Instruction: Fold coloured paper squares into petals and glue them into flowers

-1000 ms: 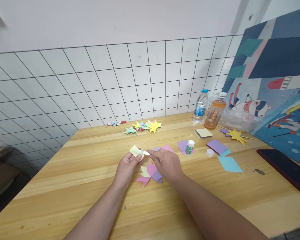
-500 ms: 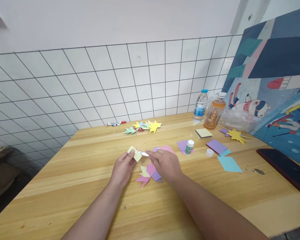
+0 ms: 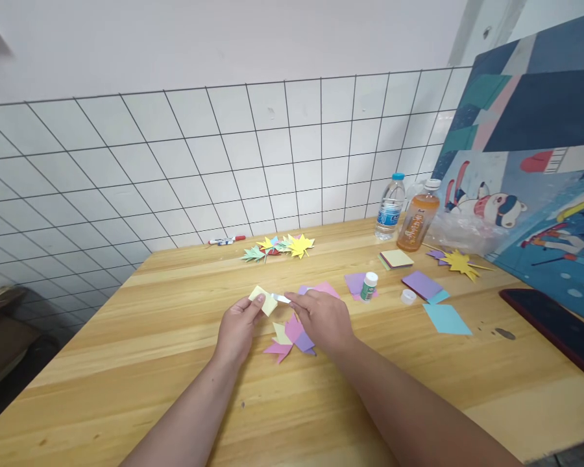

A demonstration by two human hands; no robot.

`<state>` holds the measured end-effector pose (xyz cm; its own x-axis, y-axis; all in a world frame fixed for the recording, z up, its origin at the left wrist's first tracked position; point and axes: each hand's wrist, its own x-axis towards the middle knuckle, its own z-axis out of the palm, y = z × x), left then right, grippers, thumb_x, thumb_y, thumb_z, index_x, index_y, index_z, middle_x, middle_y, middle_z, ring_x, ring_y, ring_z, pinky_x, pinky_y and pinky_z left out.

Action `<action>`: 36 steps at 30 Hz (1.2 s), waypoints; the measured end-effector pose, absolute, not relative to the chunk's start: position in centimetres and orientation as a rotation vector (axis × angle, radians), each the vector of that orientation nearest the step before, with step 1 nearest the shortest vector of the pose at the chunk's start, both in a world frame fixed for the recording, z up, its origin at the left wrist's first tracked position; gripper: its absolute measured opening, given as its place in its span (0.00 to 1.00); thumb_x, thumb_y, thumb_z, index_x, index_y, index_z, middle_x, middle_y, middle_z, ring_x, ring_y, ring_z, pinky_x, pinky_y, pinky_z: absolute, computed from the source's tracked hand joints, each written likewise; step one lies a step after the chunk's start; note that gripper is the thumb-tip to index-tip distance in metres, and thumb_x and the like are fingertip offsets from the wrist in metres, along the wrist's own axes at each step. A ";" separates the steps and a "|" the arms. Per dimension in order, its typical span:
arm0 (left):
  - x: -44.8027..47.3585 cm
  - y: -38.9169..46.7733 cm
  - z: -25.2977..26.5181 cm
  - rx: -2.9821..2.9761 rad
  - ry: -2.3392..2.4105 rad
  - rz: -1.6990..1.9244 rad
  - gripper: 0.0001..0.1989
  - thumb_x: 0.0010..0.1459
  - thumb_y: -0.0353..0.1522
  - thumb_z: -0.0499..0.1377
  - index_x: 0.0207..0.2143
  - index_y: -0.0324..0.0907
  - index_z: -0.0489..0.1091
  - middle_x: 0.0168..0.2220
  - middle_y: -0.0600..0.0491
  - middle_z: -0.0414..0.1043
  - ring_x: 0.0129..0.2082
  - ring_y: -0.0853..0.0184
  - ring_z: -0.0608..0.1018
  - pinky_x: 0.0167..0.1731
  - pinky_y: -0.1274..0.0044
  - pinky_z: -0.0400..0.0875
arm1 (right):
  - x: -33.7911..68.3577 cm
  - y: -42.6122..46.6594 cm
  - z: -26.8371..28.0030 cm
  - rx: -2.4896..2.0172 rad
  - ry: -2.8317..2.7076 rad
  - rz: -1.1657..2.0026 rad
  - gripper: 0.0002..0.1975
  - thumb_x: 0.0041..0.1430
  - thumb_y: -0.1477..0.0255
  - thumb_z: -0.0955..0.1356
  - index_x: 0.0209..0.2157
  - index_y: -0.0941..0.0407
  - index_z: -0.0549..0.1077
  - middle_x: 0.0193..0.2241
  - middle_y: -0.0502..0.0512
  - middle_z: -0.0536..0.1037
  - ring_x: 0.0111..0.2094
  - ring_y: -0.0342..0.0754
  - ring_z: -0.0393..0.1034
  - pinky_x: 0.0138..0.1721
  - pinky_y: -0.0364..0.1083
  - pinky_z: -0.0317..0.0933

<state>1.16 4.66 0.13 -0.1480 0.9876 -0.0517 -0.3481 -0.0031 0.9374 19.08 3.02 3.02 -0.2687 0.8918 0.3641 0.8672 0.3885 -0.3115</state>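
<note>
My left hand [image 3: 238,327] pinches a small piece of pale yellow paper [image 3: 268,305] that looks folded. Close to the paper's right edge is the tip of a thin white, blade-like tool [image 3: 280,298]; whether it touches is too small to tell. My right hand [image 3: 324,318] is closed round the tool's other end, which the fingers hide. Below and between the hands lies a leaf shape of folded paper [image 3: 292,334] in pink, purple and pale yellow. More pink and purple paper [image 3: 324,288] is partly covered by my right hand.
A green-labelled bottle [image 3: 368,287] stands on purple paper, with a loose white cap [image 3: 408,297] to its right. Coloured paper sheets [image 3: 423,285], two drink bottles [image 3: 403,214] and a dark phone-like slab [image 3: 549,331] are at the right. Paper leaves [image 3: 282,246] and markers [image 3: 226,240] lie at the back.
The yellow paper and my left fingers have shifted very slightly, with the paper turned a little. My right hand and the white tool stay almost in place.
</note>
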 end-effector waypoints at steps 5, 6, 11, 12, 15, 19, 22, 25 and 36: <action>1.4 4.3 0.5 0.900 1.056 1.407 0.17 0.40 0.39 0.69 0.31 0.36 0.76 0.29 0.49 0.78 0.33 0.63 0.76 0.40 0.74 0.69 | 19.0 2.9 2.9 -1.495 -2.158 0.054 0.14 0.64 0.64 0.59 0.48 0.39 0.70 0.31 0.47 0.76 0.33 0.44 0.68 0.27 0.42 0.48; 1.5 4.2 0.5 0.908 1.053 1.396 0.17 0.40 0.39 0.69 0.31 0.36 0.76 0.29 0.49 0.78 0.33 0.63 0.76 0.40 0.73 0.69 | 19.0 3.0 2.9 -1.495 -2.156 0.051 0.14 0.64 0.64 0.59 0.48 0.39 0.70 0.31 0.47 0.76 0.33 0.44 0.68 0.26 0.42 0.47; 1.5 4.4 0.2 0.874 1.062 1.419 0.17 0.41 0.38 0.69 0.31 0.35 0.76 0.31 0.47 0.78 0.35 0.63 0.76 0.40 0.73 0.69 | 19.2 3.1 2.9 -1.491 -2.152 0.045 0.15 0.64 0.64 0.59 0.48 0.40 0.70 0.32 0.47 0.76 0.34 0.44 0.68 0.28 0.42 0.48; 1.4 4.5 0.1 0.869 1.070 1.427 0.17 0.41 0.38 0.68 0.32 0.35 0.76 0.31 0.47 0.78 0.35 0.63 0.76 0.40 0.74 0.69 | 19.2 3.2 2.9 -1.493 -2.150 0.049 0.15 0.64 0.64 0.59 0.49 0.40 0.70 0.32 0.47 0.76 0.34 0.44 0.68 0.28 0.42 0.49; 1.3 4.5 0.1 0.886 1.059 1.391 0.18 0.42 0.38 0.68 0.33 0.35 0.76 0.32 0.46 0.78 0.35 0.63 0.76 0.40 0.74 0.69 | 19.2 3.2 2.9 -1.491 -2.157 0.064 0.15 0.64 0.64 0.58 0.49 0.39 0.69 0.32 0.47 0.76 0.34 0.44 0.68 0.28 0.42 0.49; 1.7 4.1 0.4 0.945 1.008 1.282 0.18 0.44 0.38 0.67 0.35 0.35 0.76 0.32 0.45 0.78 0.33 0.61 0.77 0.39 0.72 0.69 | 19.1 3.2 2.9 -1.491 -2.172 0.064 0.15 0.64 0.63 0.58 0.49 0.39 0.69 0.31 0.47 0.75 0.33 0.44 0.68 0.27 0.42 0.48; 1.9 3.9 0.6 0.952 1.002 1.274 0.17 0.45 0.38 0.67 0.34 0.35 0.76 0.32 0.46 0.78 0.32 0.62 0.78 0.38 0.73 0.70 | 19.1 3.2 2.7 -1.494 -2.149 0.059 0.15 0.64 0.63 0.58 0.48 0.39 0.69 0.31 0.47 0.76 0.33 0.44 0.68 0.27 0.42 0.48; 1.9 3.9 0.6 0.926 1.015 1.290 0.16 0.44 0.37 0.67 0.33 0.35 0.77 0.30 0.46 0.78 0.32 0.63 0.77 0.37 0.74 0.70 | 19.2 3.2 2.6 -1.493 -2.127 0.061 0.14 0.64 0.63 0.58 0.48 0.39 0.70 0.31 0.47 0.76 0.34 0.44 0.68 0.27 0.42 0.49; 2.0 3.8 0.6 0.918 0.993 1.310 0.15 0.46 0.38 0.66 0.34 0.37 0.76 0.31 0.49 0.79 0.32 0.65 0.77 0.37 0.75 0.69 | 19.0 3.0 3.1 -1.534 -2.119 0.110 0.15 0.64 0.64 0.58 0.49 0.40 0.70 0.32 0.48 0.76 0.35 0.44 0.69 0.28 0.41 0.51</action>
<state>2.01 3.76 0.58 0.0033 0.9983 -0.0587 -0.3259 0.0565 0.9437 19.03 2.99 3.13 -0.2258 0.9057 0.3587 0.8639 0.3563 -0.3560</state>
